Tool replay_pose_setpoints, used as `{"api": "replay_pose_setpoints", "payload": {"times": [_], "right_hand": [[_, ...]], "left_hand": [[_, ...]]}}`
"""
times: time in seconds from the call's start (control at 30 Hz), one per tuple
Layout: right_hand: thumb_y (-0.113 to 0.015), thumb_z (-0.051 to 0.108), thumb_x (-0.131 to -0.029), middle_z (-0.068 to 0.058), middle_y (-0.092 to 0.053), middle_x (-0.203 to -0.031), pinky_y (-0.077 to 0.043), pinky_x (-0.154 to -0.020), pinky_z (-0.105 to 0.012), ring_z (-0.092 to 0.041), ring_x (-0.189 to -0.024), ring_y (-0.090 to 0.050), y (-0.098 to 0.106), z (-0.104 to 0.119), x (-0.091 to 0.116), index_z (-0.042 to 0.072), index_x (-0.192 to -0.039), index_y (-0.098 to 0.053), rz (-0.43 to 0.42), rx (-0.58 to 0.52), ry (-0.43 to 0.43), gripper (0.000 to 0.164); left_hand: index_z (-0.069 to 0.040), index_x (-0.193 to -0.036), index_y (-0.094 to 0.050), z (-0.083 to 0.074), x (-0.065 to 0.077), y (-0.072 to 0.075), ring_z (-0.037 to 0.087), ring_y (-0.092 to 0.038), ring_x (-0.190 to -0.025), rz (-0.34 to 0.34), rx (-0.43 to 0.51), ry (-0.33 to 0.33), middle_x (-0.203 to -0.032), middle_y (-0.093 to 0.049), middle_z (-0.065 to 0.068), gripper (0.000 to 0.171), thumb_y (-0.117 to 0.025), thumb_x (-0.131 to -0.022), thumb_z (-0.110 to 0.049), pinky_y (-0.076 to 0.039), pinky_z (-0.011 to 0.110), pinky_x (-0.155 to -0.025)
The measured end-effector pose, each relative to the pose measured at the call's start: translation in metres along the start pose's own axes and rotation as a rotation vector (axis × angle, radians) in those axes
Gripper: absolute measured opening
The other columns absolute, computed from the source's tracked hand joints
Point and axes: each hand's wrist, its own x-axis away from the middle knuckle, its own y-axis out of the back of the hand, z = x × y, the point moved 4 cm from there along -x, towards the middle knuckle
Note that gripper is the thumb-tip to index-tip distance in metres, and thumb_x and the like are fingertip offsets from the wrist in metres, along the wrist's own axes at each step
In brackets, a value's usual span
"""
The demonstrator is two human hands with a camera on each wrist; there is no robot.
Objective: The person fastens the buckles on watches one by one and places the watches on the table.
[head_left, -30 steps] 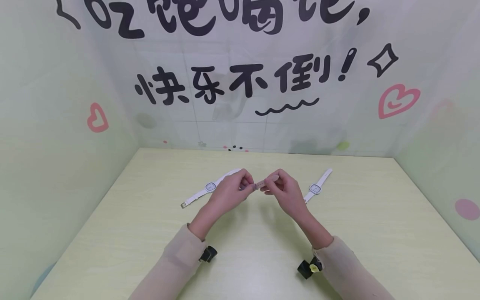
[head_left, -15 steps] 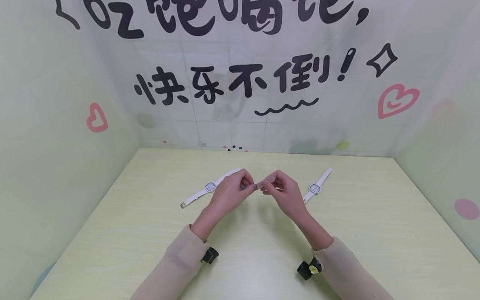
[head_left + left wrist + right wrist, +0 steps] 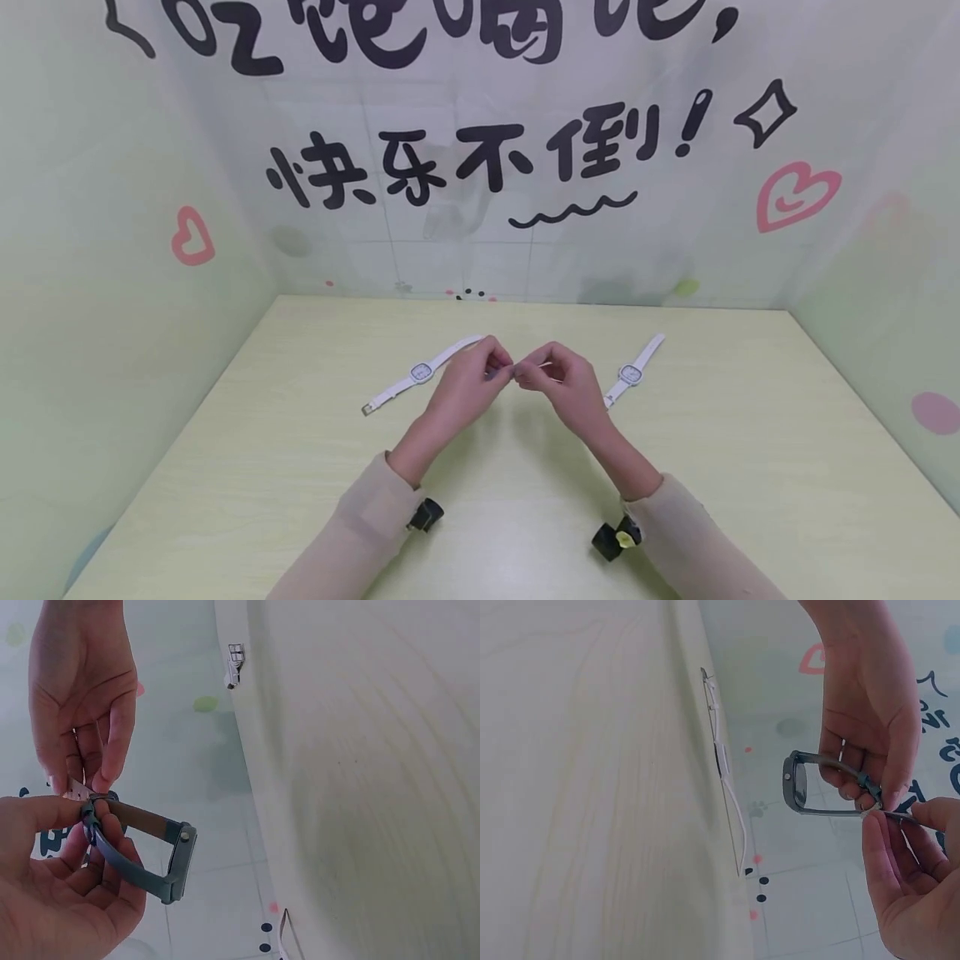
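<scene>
My left hand point(image 3: 467, 385) and right hand point(image 3: 561, 382) meet fingertip to fingertip over the middle of the table. Between them is a wristwatch with a grey-blue strap point(image 3: 127, 867), bent into a loop with its case point(image 3: 181, 861) at the far side. The left thumb and fingers pinch the strap at its buckle point(image 3: 91, 814). The right thumb and fingers grip the strap's pale free end point(image 3: 900, 817), right beside the buckle. From the head view the fingers hide nearly all of this watch.
A white watch point(image 3: 422, 372) lies stretched out beside the left hand, and another white watch point(image 3: 631, 374) beside the right. Both rest on the pale wooden table point(image 3: 300, 483). A printed wall sheet point(image 3: 337, 267) stands along the table's back edge.
The right fingers have moved in toward the left ones. The strap end that showed between the hands is now covered by the fingers in the head view. The white watches stay put.
</scene>
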Motion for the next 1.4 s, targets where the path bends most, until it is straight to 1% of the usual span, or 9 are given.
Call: {"api": "replay_pose_setpoints", "payload": {"times": [0.17,0.2,0.33,0.47,0.57,0.63,0.73,0.97,1.4], "right_hand": [[-0.067,0.011,-0.095,-0.025,-0.067,-0.106,-0.062,-0.080,-0.028,-0.012,-0.085,-0.071,0.006,-0.001,-0.001,-0.005,-0.101,-0.061,-0.004,-0.020,0.008,0.018],[-0.067,0.010,-0.095,-0.024,-0.066,-0.107,-0.062,-0.080,-0.028,-0.008,-0.085,-0.069,0.007,-0.001,-0.001,-0.005,-0.102,-0.060,-0.006,-0.019,0.020,0.018],[-0.067,0.004,-0.093,-0.022,-0.066,-0.111,-0.060,-0.079,-0.024,-0.008,-0.091,-0.067,0.011,0.000,-0.001,-0.003,-0.108,-0.057,-0.018,-0.039,0.100,0.019],[-0.066,-0.002,-0.092,-0.011,-0.071,-0.106,-0.059,-0.079,-0.020,-0.006,-0.093,-0.068,0.013,0.002,0.000,-0.005,-0.111,-0.053,-0.027,-0.087,0.176,0.023],[-0.067,-0.001,-0.092,0.002,-0.072,-0.101,-0.059,-0.080,-0.020,-0.008,-0.093,-0.069,0.014,0.004,0.001,-0.005,-0.109,-0.053,-0.044,-0.100,0.217,0.023],[-0.068,0.001,-0.092,0.007,-0.071,-0.099,-0.058,-0.080,-0.020,-0.010,-0.093,-0.069,0.015,0.005,0.001,-0.005,-0.109,-0.055,-0.055,-0.097,0.230,0.022],[-0.068,0.002,-0.092,0.003,-0.070,-0.099,-0.058,-0.080,-0.020,-0.011,-0.092,-0.068,0.015,0.006,0.002,-0.004,-0.108,-0.057,-0.067,-0.080,0.245,0.021],[-0.068,-0.005,-0.090,-0.021,-0.069,-0.099,-0.057,-0.078,-0.018,-0.003,-0.087,-0.066,0.016,0.005,0.003,-0.003,-0.106,-0.061,-0.096,-0.020,0.261,0.018],[-0.071,0.000,-0.089,-0.018,-0.073,-0.102,-0.056,-0.080,-0.018,-0.007,-0.085,-0.064,0.022,0.003,0.005,0.001,-0.105,-0.069,-0.082,0.078,0.272,0.016]], "left_hand": [[-0.009,-0.105,-0.062,0.000,0.001,0.000,0.016,-0.064,-0.090,0.051,0.070,-0.022,-0.098,-0.069,0.004,0.017,-0.070,-0.090,-0.009,-0.056,0.029,-0.080],[-0.009,-0.106,-0.062,0.000,0.001,0.000,0.016,-0.064,-0.091,0.063,0.086,-0.028,-0.099,-0.069,0.005,0.018,-0.071,-0.090,-0.008,-0.056,0.029,-0.080],[-0.011,-0.106,-0.065,0.001,0.000,0.000,0.016,-0.066,-0.094,0.079,0.127,-0.020,-0.102,-0.071,0.004,0.017,-0.071,-0.091,-0.010,-0.057,0.031,-0.085],[-0.014,-0.105,-0.069,0.002,0.000,0.004,0.016,-0.067,-0.096,0.069,0.176,0.001,-0.104,-0.072,0.002,0.015,-0.073,-0.091,-0.013,-0.057,0.033,-0.088],[-0.012,-0.107,-0.069,0.002,0.000,0.006,0.018,-0.069,-0.097,0.056,0.225,-0.010,-0.105,-0.073,0.004,0.018,-0.073,-0.090,-0.012,-0.058,0.035,-0.090],[-0.010,-0.109,-0.068,0.002,0.000,0.007,0.020,-0.070,-0.098,0.052,0.247,-0.024,-0.105,-0.073,0.006,0.020,-0.073,-0.090,-0.011,-0.057,0.035,-0.092],[-0.008,-0.109,-0.066,0.003,0.000,0.007,0.021,-0.070,-0.100,0.045,0.262,-0.036,-0.105,-0.073,0.007,0.022,-0.074,-0.089,-0.011,-0.057,0.035,-0.095],[-0.008,-0.107,-0.067,0.005,0.001,0.007,0.018,-0.070,-0.096,0.042,0.302,-0.021,-0.103,-0.073,0.007,0.020,-0.075,-0.089,-0.011,-0.058,0.033,-0.088],[-0.006,-0.108,-0.068,0.006,0.001,0.008,0.016,-0.069,-0.093,0.067,0.323,-0.017,-0.104,-0.073,0.010,0.021,-0.074,-0.089,-0.014,-0.057,0.029,-0.084]]}}
